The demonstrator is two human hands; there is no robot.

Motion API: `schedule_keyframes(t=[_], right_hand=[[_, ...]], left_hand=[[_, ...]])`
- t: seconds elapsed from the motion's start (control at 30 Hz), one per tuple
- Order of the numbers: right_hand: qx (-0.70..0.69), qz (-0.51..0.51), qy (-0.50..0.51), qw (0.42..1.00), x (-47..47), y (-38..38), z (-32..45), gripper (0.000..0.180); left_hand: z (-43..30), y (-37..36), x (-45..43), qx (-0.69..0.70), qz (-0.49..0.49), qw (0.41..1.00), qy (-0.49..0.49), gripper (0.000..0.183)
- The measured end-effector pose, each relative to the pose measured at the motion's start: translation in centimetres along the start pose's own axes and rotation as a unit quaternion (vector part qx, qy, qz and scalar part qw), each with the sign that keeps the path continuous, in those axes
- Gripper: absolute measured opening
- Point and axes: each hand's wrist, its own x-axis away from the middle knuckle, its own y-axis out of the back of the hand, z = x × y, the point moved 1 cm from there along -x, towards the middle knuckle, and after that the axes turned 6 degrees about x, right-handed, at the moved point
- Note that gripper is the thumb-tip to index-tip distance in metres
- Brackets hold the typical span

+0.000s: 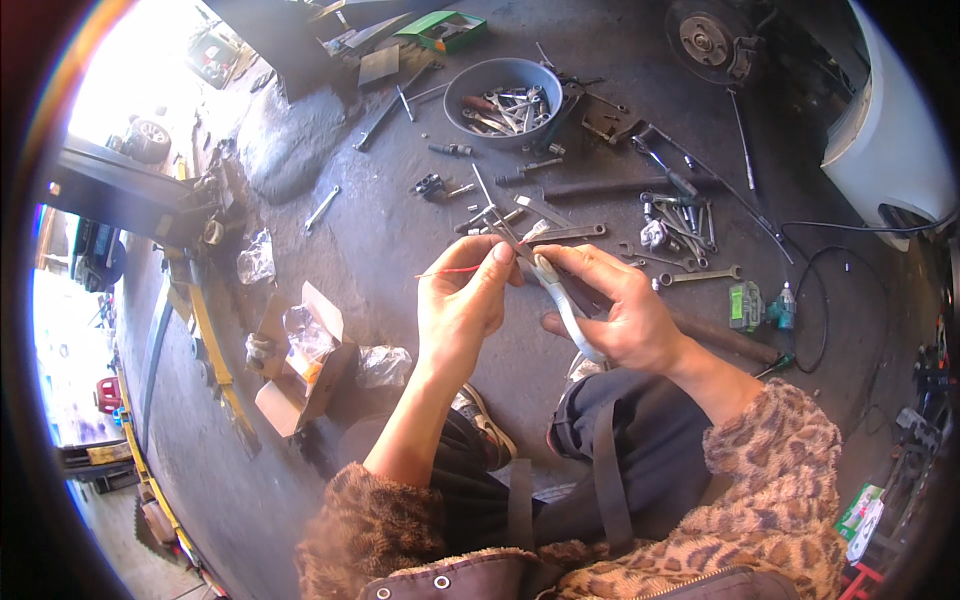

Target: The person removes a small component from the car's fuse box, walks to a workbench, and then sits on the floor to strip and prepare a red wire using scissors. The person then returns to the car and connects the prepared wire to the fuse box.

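My left hand [469, 292] pinches a thin red wire [450, 271] between thumb and fingers; one end sticks out to the left. My right hand [619, 307] is closed around a hand tool with pale curved handles [568, 307], perhaps pliers or a cutter. The tool's dark metal head lies against the wire at my left fingertips. A small white connector [537, 229] shows just beyond the fingertips, with a bit of red beside it. My fingers hide the exact contact between jaws and wire.
A grey bowl of wrenches [502, 135] stands ahead on the floor. Combination wrenches [701, 276], sockets and bars lie around. An opened cardboard box [330, 367] sits at left, a green cordless tool [782, 307] at right. A brake disc [701, 39] and white car panel [877, 142] are at upper right.
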Motion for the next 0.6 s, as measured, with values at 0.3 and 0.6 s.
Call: schedule_keyframes(t=[0.3, 0.6], right_hand=[[-0.033, -0.005, -0.017, 0.999, 0.9, -0.5, 0.5, 0.062], [0.065, -0.017, -0.004, 0.998, 2.1, -0.2, 0.8, 0.07]], left_hand=[[-0.6, -0.9, 1.3, -0.017, -0.006, 1.0, -0.018, 0.013], [-0.4, -1.5, 2.0, -0.008, -0.017, 1.0, -0.014, 0.014]])
